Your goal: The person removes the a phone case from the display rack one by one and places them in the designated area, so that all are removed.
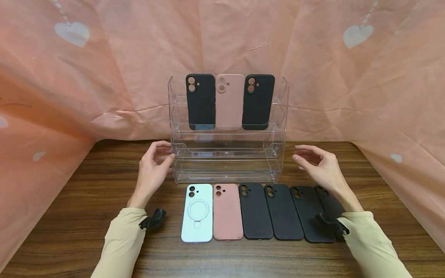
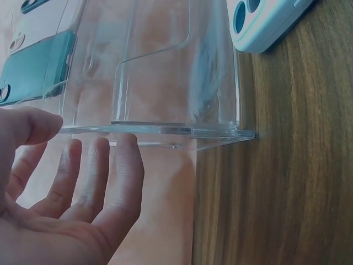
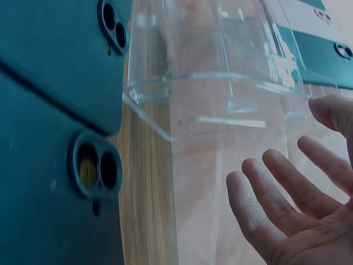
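Note:
A clear acrylic tiered stand (image 1: 226, 177) stands on the table in front of me. Its top tier holds a black phone case (image 1: 201, 102), a pink phone case (image 1: 230, 104) and another black phone case (image 1: 259, 102). My left hand (image 1: 153, 168) is at the stand's left side panel, fingers loosely bent; whether the fingertips touch the panel I cannot tell. Off the stand's right side, with a gap between, hovers my right hand (image 1: 323, 166), its spread fingers (image 3: 292, 187) holding nothing.
Before the stand lies a row of phone cases: a white one with a ring (image 1: 197, 231), a pink one (image 1: 227, 216) and several black ones (image 1: 257, 216). My right forearm partly covers the rightmost. Pink cloth (image 1: 226, 38) hangs behind and at both sides of the wooden table (image 1: 104, 177).

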The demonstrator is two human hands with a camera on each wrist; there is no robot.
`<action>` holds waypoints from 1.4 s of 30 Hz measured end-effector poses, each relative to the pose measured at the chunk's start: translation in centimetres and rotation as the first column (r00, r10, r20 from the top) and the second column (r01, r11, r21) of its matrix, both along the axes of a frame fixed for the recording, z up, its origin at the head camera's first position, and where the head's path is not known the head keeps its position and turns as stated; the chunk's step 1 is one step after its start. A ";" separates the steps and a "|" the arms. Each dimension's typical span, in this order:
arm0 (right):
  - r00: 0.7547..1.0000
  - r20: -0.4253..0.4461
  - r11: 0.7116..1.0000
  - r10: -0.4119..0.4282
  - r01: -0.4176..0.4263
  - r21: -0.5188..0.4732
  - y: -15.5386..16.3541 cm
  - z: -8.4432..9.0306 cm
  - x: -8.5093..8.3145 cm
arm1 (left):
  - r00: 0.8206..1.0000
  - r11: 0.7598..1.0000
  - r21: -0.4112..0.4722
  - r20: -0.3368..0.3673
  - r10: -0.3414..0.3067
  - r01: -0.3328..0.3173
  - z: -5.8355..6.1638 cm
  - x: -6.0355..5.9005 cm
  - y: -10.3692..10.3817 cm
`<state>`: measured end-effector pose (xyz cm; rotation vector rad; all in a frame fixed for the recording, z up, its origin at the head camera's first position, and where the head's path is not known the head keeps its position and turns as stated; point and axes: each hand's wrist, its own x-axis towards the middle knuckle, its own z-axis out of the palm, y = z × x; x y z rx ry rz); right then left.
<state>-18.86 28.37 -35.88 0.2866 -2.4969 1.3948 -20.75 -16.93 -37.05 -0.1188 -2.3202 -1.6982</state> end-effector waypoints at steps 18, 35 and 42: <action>1.000 0.007 0.985 0.019 -0.017 -0.169 -2.9 -0.4 -1.0 | 0.961 0.987 0.008 -0.223 0.161 -0.164 2.6 -0.5 1.4; 0.999 -0.030 0.979 -0.012 0.006 -0.203 -3.7 -0.7 -1.7 | 0.931 0.991 0.006 -0.341 0.130 -0.136 8.3 -2.8 4.7; 0.999 -0.026 0.983 -0.028 0.023 -0.184 -3.9 -0.8 -1.8 | 0.946 0.992 0.012 -0.300 0.120 -0.122 9.8 -4.3 5.3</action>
